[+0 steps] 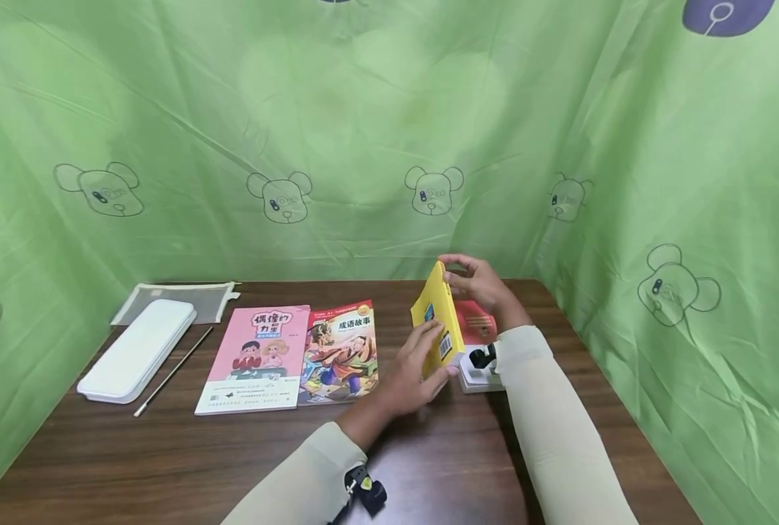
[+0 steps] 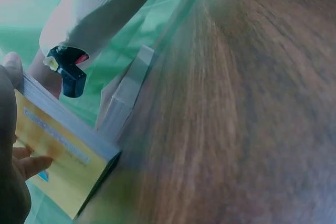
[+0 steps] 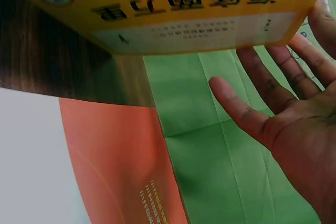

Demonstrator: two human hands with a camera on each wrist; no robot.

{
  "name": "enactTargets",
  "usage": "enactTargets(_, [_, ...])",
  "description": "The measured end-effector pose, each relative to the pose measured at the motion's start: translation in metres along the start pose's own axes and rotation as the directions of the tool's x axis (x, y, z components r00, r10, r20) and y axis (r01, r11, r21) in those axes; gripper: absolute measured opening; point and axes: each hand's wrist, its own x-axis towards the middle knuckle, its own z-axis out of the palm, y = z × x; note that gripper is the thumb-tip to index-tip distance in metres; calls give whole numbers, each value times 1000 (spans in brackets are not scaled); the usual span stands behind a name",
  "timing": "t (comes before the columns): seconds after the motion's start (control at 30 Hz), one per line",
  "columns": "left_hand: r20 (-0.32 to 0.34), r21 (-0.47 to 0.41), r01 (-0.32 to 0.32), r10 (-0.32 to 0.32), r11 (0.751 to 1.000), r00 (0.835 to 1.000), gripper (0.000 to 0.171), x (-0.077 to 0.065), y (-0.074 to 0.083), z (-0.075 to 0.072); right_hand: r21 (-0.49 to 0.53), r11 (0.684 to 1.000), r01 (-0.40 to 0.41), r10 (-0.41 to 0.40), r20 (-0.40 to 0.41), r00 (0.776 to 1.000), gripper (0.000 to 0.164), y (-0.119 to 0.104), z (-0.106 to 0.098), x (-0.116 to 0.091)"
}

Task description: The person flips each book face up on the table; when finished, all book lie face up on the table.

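Observation:
A thick yellow book (image 1: 451, 328) stands tilted on edge between my two hands. My left hand (image 1: 410, 372) grips its lower part, with fingers along the barcoded back cover and the thumb at the bottom edge. Up at the top corner, my right hand (image 1: 484, 288) pinches the book between thumb and index finger. Its other fingers are spread, as the right wrist view shows. The front cover (image 3: 194, 3) bears dark Chinese characters. Just right of it lies a thick red-and-white book (image 1: 477, 324), partly hidden by the yellow book and the right arm.
Left on the brown table (image 1: 166, 467) are a pink book (image 1: 258, 357), a colourful storybook (image 1: 343, 350), a white case (image 1: 136, 350), a thin stick (image 1: 174, 372) and a mesh pouch (image 1: 212, 302). Green cloth (image 1: 363, 146) with bear outlines surrounds the table's back and sides.

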Motion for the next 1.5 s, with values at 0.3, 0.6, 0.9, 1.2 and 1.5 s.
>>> enactTargets(0.3, [-28,-70,-78,76,994,997,80,7,3,1,-55,997,57,-56,16,998,53,-4,0,-3])
enactTargets(0.6, [12,-39,-42,43,998,999,86,11,9,2,-92,991,93,-84,90,992,62,-4,-7,-5])
enactTargets(0.9, [66,-90,19,-13,996,998,76,13,13,2,-106,990,89,-81,77,994,61,-4,-7,-3])
enactTargets(1.2, [68,-202,22,-9,979,998,73,14,8,9,-140,985,102,-92,82,992,59,-4,-5,-2])
enactTargets(1.5, [61,-267,28,-12,963,998,73,11,4,6,-159,980,123,-106,111,988,58,-2,1,1])
